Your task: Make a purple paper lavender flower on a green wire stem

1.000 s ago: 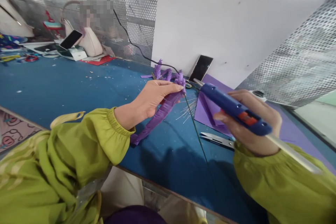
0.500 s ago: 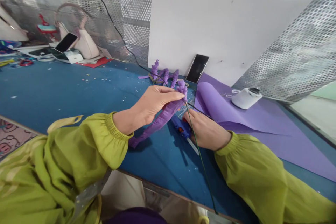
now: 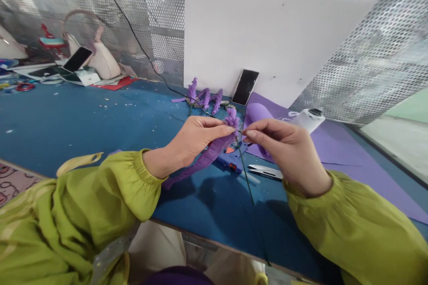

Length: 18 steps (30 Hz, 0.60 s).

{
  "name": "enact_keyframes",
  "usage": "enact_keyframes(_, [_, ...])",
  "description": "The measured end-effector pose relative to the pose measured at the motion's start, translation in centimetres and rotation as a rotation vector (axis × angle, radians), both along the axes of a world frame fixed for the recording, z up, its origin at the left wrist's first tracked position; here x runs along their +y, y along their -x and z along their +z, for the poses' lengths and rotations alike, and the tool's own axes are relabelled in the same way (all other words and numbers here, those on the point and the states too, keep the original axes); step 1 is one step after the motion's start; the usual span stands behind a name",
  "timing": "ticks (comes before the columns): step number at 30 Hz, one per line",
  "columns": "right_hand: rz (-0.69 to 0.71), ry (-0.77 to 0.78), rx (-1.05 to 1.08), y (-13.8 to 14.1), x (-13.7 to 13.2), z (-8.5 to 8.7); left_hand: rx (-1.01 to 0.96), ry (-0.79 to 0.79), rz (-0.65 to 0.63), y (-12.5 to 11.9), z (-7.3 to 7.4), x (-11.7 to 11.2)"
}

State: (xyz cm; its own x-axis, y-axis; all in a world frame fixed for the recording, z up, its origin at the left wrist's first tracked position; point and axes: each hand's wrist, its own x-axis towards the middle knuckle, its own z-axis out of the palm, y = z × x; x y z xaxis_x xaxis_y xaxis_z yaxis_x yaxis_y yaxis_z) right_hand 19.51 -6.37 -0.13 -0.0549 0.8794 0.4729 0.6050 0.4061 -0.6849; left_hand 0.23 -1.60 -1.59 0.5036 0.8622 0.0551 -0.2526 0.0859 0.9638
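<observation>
My left hand (image 3: 200,136) pinches a purple paper flower (image 3: 232,118) between thumb and fingers. From its base a long purple paper strip (image 3: 203,158) trails down to the left, and a thin green stem (image 3: 246,173) slants down toward the table edge. My right hand (image 3: 287,149) is just right of the flower base, thumb and forefinger pressed together; what they hold, if anything, is too small to make out. Below the hands a blue glue gun (image 3: 233,163) lies on the table, partly hidden. Beside it are the silver blades of scissors (image 3: 265,172), partly behind my right wrist.
Several purple flower spikes (image 3: 206,98) lie behind my hands. A phone (image 3: 245,87) leans on a white board (image 3: 274,31). Purple paper (image 3: 344,156) and a white spool-like object (image 3: 308,120) are to the right. A black cord (image 3: 133,31) crosses the back; a bag (image 3: 103,60) stands far left.
My right hand has risen from beside the glue gun to the flower base. The scissors now show on the table. My left hand keeps its hold on the flower.
</observation>
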Motion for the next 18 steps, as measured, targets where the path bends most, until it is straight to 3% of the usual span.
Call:
enact_keyframes(2, [0.018,0.089,0.209,0.8,-0.5,0.3,0.018,-0.028,-0.007,-0.1,0.1,-0.3])
enact_keyframes(6, [0.042,0.275,0.431,1.8,-0.9,0.2,0.077,-0.119,-0.014,-0.1,0.0,-0.5])
enact_keyframes(14, [0.107,0.572,0.623,1.5,-0.8,0.1,0.167,-0.227,0.004,0.0,-0.2,-0.6])
enact_keyframes(18, [0.094,0.574,0.633,1.9,-0.8,-0.2,0.17,-0.251,-0.003,0.0,-0.3,-0.6])
